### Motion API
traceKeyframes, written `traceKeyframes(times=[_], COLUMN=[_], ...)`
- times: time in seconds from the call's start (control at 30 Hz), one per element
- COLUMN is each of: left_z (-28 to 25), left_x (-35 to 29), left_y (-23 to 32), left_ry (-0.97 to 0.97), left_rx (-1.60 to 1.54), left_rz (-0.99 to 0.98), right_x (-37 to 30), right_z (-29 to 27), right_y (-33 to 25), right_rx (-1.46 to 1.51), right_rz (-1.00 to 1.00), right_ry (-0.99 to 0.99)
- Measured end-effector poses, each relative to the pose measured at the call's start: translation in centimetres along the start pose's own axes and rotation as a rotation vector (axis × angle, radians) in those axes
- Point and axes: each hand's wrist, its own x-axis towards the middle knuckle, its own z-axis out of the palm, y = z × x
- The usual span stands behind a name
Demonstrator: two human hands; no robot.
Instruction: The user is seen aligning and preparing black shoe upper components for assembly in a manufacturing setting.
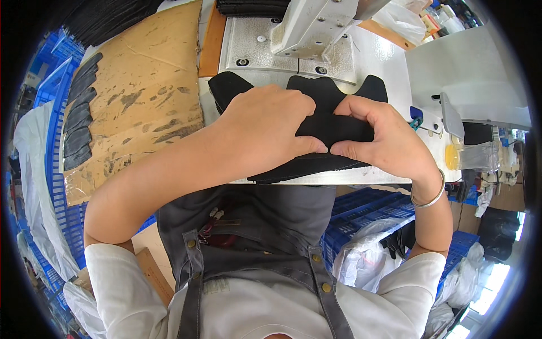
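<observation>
On the white machine table lie black fabric pieces (319, 93) with rounded, lobed upper edges; whether they are one piece or several overlapping ones I cannot tell. My left hand (274, 116) grips the black fabric from the left, its thumb pointing right along the fold. From the right, my right hand (387, 133) pinches the same fabric, fingers curled over the top and thumb underneath. The two thumb tips nearly meet at the middle. My left hand and wrist hide part of the material, and more black fabric shows below the hands near the table's front edge.
Just beyond the fabric stands a white machine base (259, 48) with bolts. A stained cardboard sheet (147, 79) on the left carries a row of overlapping black pieces (79, 127). Right are a clear jar (477, 157) and blue crates (367, 206). Another blue crate (53, 169) stands left.
</observation>
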Motion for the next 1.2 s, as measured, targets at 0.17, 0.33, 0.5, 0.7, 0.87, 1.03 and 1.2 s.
traceKeyframes(times=[0.17, 0.33, 0.5, 0.7, 0.87, 1.03, 1.2], left_z=[-0.2, -3.5, -4.2, -4.1, -4.2, -4.6, -3.0], left_x=[-0.3, 0.0, -0.5, -0.8, -0.7, -1.0, -0.9], left_y=[0.5, -0.2, -0.9, -1.3, -1.4, -0.6, 1.7], left_ry=[-0.015, -0.137, -0.259, -0.239, -0.256, -0.296, 0.028], left_rx=[0.069, 0.108, -0.056, -0.069, -0.076, 0.019, 0.317], left_rz=[-0.028, -0.044, -0.130, -0.085, -0.098, -0.063, 0.219], right_x=[0.2, 0.4, 0.6, 0.6, 0.9, 0.7, 0.5], right_z=[-0.1, 0.1, 0.1, 0.2, 0.0, 0.0, 0.0], right_y=[-1.1, -1.6, -2.0, -1.8, -1.9, -1.8, -1.8], right_rx=[-0.035, -0.202, -0.183, -0.186, -0.185, -0.198, -0.367], right_rz=[0.007, 0.019, 0.061, 0.040, 0.057, 0.044, 0.069], right_ry=[-0.009, 0.010, -0.025, -0.003, -0.030, -0.004, 0.026])
